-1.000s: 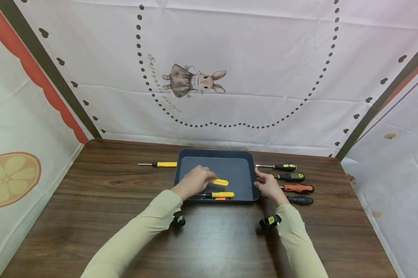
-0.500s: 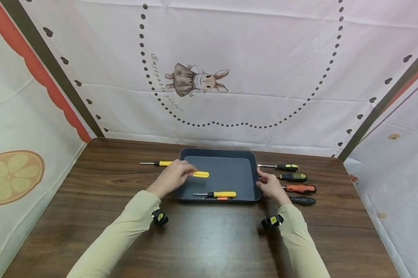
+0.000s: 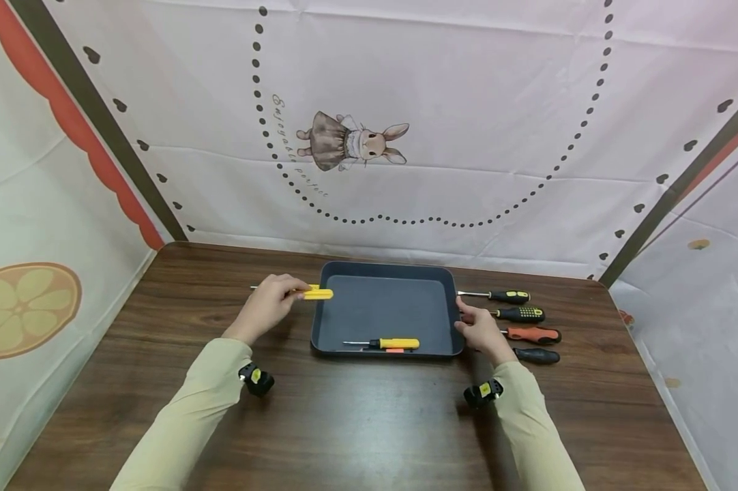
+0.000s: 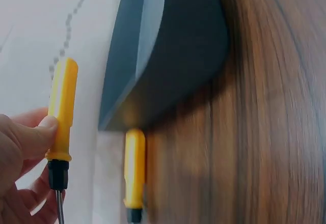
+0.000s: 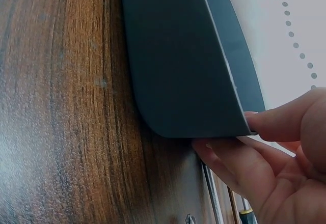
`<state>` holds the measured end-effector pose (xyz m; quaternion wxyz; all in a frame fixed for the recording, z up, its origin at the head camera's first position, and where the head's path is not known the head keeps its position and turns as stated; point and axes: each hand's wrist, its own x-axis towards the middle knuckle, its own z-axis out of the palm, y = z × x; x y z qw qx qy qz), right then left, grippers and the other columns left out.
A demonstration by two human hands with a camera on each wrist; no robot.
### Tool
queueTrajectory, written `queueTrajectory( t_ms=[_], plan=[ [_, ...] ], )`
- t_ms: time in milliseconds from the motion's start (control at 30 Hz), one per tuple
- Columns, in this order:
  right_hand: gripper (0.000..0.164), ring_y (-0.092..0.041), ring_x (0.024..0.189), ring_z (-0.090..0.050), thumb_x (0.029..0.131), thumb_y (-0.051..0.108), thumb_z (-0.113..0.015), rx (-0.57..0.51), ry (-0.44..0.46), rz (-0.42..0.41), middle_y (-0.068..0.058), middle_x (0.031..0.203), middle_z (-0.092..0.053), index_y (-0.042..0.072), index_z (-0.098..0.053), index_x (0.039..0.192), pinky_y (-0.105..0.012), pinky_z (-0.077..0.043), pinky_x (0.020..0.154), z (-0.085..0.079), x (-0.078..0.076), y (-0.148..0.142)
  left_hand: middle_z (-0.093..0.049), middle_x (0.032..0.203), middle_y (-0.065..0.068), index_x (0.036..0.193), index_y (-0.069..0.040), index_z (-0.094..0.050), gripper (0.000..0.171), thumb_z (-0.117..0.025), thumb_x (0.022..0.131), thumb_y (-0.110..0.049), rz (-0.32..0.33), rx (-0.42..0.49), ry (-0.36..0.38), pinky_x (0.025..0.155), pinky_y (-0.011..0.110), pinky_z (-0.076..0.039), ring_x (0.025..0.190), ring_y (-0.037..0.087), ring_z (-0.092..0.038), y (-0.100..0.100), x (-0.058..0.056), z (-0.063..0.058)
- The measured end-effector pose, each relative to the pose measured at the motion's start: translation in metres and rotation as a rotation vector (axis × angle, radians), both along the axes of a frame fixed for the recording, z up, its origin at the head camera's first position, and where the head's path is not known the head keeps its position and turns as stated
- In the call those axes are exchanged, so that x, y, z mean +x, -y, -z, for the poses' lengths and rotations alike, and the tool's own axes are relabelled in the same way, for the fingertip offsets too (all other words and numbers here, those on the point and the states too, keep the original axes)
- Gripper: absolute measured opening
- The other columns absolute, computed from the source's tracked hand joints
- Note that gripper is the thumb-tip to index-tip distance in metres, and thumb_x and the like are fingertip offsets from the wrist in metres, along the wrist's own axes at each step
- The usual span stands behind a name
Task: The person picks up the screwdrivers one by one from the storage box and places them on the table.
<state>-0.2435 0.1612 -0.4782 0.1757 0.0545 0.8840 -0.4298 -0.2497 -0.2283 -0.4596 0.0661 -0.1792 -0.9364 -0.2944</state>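
My left hand (image 3: 269, 300) pinches a yellow-handled screwdriver (image 4: 62, 99) by its handle, thumb on the side, shaft pointing back past the palm. It is at the left end of a dark grey tray (image 3: 381, 303), the handle's end overlapping the rim in the head view. Another yellow-handled screwdriver (image 4: 134, 168) lies on the table just beyond, partly hidden by that hand in the head view. My right hand (image 3: 481, 332) grips the tray's right end, thumb over the rim and fingers underneath. Inside the tray, along its near side, lies a yellow-handled screwdriver (image 3: 398, 343) beside a thin orange-handled tool (image 3: 395, 350).
Right of the tray lie several screwdrivers in a column: a black-and-yellow one (image 3: 509, 296), a dotted one (image 3: 520, 314), an orange one (image 3: 533, 335) and a black one (image 3: 536, 355). A patterned cloth wall (image 3: 467, 170) stands close behind the wooden table (image 3: 369, 423).
My left hand has carried the yellow screwdriver leftward from over the tray to its left rim. My right hand keeps its hold on the tray's right end.
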Motion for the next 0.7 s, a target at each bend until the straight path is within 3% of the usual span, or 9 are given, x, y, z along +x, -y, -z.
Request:
queueTrajectory(
  t_ms=[300,700],
  plan=[
    [0.056,-0.029,0.104,-0.052,0.091,0.006,-0.049,-0.010,0.007,0.000,-0.030,0.129,-0.043,0.014,-0.028,0.142,-0.031,-0.050,0.066,0.001,0.001,0.000,-0.066,0.096,0.010,0.099,-0.004,-0.068,0.018,-0.060,0.084,-0.002,-0.058,0.002,0.006,0.069,0.039,-0.044,0.081,0.024,-0.052,0.026,-0.007,0.014],
    [0.056,-0.029,0.105,-0.053,0.091,0.007,-0.050,-0.028,0.017,0.003,-0.030,0.129,-0.044,0.016,-0.029,0.142,-0.035,-0.051,0.071,0.000,0.000,-0.002,-0.064,0.099,0.013,0.098,-0.005,-0.069,0.017,-0.060,0.084,-0.002,-0.098,-0.057,0.043,0.077,0.045,-0.044,0.092,0.031,-0.052,0.031,-0.015,0.041]
  ],
)
